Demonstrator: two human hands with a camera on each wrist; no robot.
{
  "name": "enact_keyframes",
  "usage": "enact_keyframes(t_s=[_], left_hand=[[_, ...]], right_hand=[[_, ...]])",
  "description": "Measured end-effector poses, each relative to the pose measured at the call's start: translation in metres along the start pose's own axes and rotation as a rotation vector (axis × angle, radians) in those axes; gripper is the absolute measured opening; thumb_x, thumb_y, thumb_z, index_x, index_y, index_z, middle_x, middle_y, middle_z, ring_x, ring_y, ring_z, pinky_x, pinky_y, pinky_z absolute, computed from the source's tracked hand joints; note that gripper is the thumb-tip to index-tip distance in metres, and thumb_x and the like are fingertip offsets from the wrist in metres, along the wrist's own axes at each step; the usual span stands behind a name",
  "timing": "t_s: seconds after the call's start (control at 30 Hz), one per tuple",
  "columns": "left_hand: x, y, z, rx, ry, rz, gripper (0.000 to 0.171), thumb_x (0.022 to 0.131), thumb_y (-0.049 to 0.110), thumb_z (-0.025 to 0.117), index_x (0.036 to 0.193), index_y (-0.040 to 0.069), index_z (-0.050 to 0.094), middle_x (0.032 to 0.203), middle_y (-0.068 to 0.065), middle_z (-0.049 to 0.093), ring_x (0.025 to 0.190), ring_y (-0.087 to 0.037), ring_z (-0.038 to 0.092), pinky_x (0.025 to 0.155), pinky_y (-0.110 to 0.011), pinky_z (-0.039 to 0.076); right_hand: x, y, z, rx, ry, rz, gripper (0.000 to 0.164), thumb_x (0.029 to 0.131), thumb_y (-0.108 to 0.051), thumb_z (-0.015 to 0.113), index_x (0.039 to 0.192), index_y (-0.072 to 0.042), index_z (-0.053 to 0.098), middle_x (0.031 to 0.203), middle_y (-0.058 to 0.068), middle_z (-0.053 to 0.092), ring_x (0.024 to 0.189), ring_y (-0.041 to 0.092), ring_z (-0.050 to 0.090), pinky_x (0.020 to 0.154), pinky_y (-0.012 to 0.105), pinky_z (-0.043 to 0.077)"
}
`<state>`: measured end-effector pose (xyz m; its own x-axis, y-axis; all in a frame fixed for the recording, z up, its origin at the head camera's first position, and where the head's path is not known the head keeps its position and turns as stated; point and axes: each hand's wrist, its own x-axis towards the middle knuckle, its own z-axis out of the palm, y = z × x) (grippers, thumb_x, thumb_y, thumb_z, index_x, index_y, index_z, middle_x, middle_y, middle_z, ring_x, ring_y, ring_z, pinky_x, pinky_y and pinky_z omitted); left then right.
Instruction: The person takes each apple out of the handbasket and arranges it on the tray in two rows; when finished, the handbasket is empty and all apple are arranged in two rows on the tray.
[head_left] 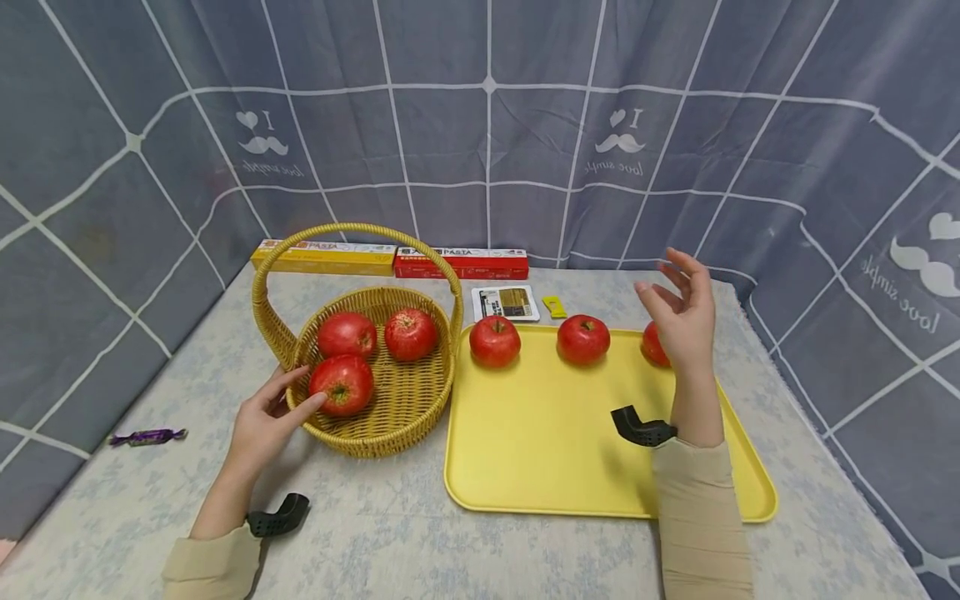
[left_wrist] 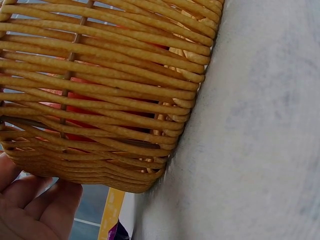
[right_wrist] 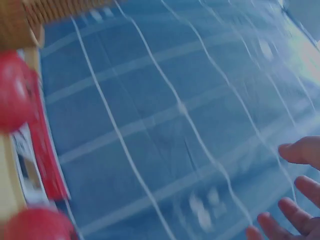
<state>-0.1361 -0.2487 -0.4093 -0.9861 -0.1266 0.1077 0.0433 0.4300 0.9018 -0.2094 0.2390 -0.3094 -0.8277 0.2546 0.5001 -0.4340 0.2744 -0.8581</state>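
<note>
Apples [head_left: 493, 342] are divided between two places: three sit in the basket [head_left: 408, 396] and three stand in a row along the far edge of the tray [head_left: 540, 442], just right of the basket. In the basket, two touch on the left; the third rests near the far right wall.

The left hand [head_left: 258, 425] grips the basket at its left rim beside the foot of the handle [head_left: 360, 227], thumb over the rim by the nearest apple, other fingers outside against the weave. The right hand [head_left: 682, 321] is raised over the tray's right end, unclenched, fingers apart and loosely bent; it partly hides the rightmost apple.

Behind the basket, a yellow box [head_left: 337, 260] and a red box [head_left: 461, 264] lie end to end before the curtain [head_left: 450, 142]. A white packet [head_left: 506, 304] and a yellow sachet [head_left: 554, 307] lie just beyond the tray. A purple sweet [head_left: 148, 437] lies on the table [head_left: 375, 525], well left of the basket.
</note>
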Motion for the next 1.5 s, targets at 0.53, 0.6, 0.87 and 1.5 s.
enact_keyframes(t_s=[0.53, 0.6, 0.87, 1.5], left_hand=[[0.001, 0.001, -0.001, -0.019, -0.002, -0.007, 0.061, 0.088, 0.028, 0.068, 0.137, -0.001, 0.045, 0.153, -0.020, 0.012, 0.137, -0.036, 0.023, 0.086, -0.001, 0.033], [0.001, 0.001, -0.001, -0.019, -0.002, -0.006, 0.061, 0.088, 0.028, 0.068, 0.137, -0.001, 0.045, 0.153, -0.020, 0.013, 0.137, -0.036, 0.022, 0.086, -0.001, 0.033], [0.000, 0.000, -0.001, -0.002, -0.004, -0.004, 0.062, 0.088, 0.029, 0.067, 0.138, 0.001, 0.045, 0.153, -0.019, 0.012, 0.136, -0.037, 0.024, 0.085, 0.000, 0.033], [0.000, 0.004, -0.001, 0.016, -0.016, -0.028, 0.061, 0.089, 0.030, 0.066, 0.140, 0.004, 0.044, 0.153, -0.020, 0.010, 0.136, -0.037, 0.026, 0.088, -0.003, 0.034]], right_hand=[[-0.059, -0.011, 0.113, 0.238, -0.553, -0.172, 0.046, 0.082, 0.012, 0.064, 0.124, 0.007, 0.047, 0.123, 0.020, 0.052, 0.111, 0.036, 0.053, 0.092, 0.044, 0.047], [-0.068, -0.009, 0.125, 0.252, -0.642, -0.157, 0.046, 0.083, 0.011, 0.064, 0.125, 0.007, 0.046, 0.124, 0.022, 0.051, 0.112, 0.038, 0.053, 0.091, 0.043, 0.048], [-0.085, 0.005, 0.177, 0.224, -0.889, -0.134, 0.045, 0.085, 0.001, 0.067, 0.126, 0.001, 0.050, 0.126, 0.016, 0.049, 0.116, 0.033, 0.051, 0.091, 0.044, 0.047], [-0.072, 0.005, 0.267, -0.103, -1.246, -0.247, 0.059, 0.087, -0.030, 0.068, 0.140, -0.018, 0.045, 0.141, 0.001, 0.042, 0.125, 0.016, 0.042, 0.097, 0.032, 0.042]])
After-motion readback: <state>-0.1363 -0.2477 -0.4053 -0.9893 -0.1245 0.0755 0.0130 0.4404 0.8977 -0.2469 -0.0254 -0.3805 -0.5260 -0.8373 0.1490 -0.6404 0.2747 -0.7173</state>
